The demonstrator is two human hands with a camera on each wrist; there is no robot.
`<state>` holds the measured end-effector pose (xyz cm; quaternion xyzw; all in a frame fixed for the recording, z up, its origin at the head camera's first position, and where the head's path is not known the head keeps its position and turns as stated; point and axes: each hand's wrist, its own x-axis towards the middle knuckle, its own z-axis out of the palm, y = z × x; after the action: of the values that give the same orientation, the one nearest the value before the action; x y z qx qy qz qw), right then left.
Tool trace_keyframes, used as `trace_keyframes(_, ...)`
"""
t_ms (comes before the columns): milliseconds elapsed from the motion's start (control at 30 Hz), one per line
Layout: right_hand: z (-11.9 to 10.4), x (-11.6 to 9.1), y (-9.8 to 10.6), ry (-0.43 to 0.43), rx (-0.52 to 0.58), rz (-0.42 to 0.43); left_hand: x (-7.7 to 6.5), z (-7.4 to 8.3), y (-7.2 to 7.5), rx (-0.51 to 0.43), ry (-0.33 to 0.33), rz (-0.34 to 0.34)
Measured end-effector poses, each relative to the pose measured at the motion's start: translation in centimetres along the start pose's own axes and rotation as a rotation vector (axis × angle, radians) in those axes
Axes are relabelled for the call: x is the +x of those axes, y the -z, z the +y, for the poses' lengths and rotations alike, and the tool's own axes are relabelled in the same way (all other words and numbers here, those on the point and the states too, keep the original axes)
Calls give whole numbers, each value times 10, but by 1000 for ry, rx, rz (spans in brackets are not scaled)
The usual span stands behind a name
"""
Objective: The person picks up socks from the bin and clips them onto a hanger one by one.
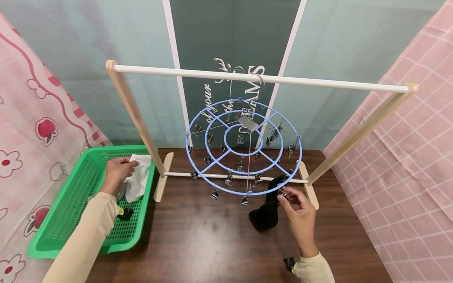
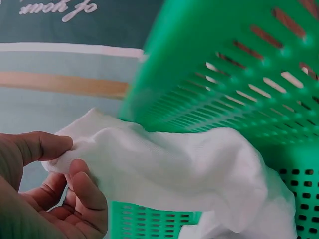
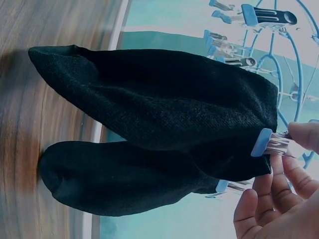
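Observation:
My left hand point(image 1: 118, 173) pinches one end of a white sock point(image 1: 139, 179) between thumb and fingers, over the green basket point(image 1: 141, 232). The rest of that sock hangs down into the basket in the left wrist view. At the right side of the round blue drying hanger point(image 1: 216, 188), my right hand point(image 1: 300, 214) pinches a metal clip point(image 3: 276, 144) with blue tips. The clip's tips bite the top edge of a black sock point(image 3: 164, 97). A second black sock point(image 3: 119, 177) hangs beside it from another clip point(image 3: 232, 186).
The hanger hooks over the white rail point(image 1: 198, 74) of a wooden rack point(image 1: 136, 118), with several bare clips around its rings. Patterned curtains point(image 1: 400, 145) stand at the sides. The brown tabletop point(image 1: 201, 239) lies beneath.

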<state>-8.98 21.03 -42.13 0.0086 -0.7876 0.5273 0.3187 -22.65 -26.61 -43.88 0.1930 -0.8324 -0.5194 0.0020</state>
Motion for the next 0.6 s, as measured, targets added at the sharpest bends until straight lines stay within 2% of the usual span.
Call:
trace_keyframes(233, 3, 5, 2, -13, -14, -11, -13, 9, 2, -28, -39, -10)
trace_keyframes(400, 5, 8, 3, -49, -29, -15, -22, 14, 3, -61, -86, -48)
trace_keyframes(600, 5, 11, 3, -88, -46, -26, -32, 15, 4, -61, -113, -70)
